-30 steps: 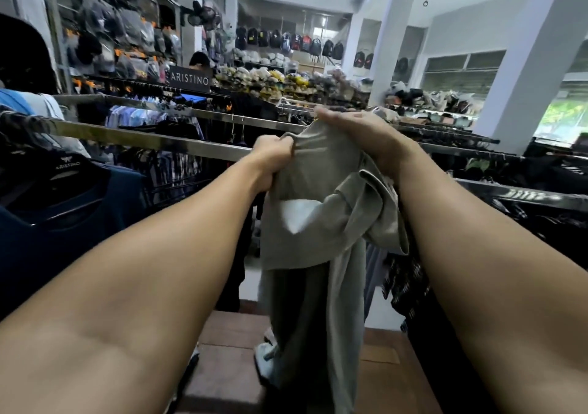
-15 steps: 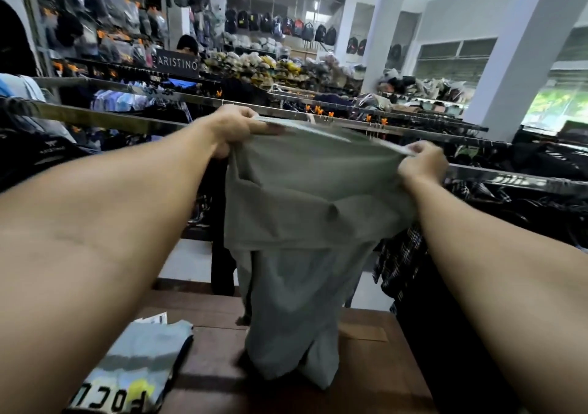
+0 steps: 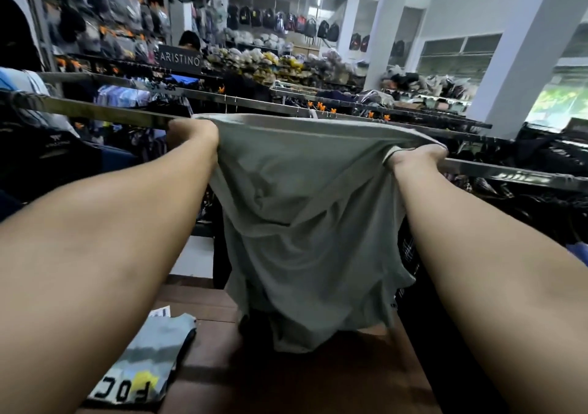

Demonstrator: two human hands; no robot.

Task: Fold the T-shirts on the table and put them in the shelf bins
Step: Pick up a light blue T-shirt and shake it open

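Hands: left hand [image 3: 192,133] and right hand [image 3: 413,159], apart, grip our grey-green T-shirt [image 3: 302,206].
Risk: bunched hem below them may crease on the table [image 3: 318,381], we judge.

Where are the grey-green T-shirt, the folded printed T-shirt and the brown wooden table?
grey-green T-shirt [image 3: 302,222]: head view, middle of cloth.
folded printed T-shirt [image 3: 149,362]: head view, top face.
brown wooden table [image 3: 302,388]: head view, bare top.

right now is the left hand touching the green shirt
Touching: the head view shows the left hand gripping the top edge of the green shirt.
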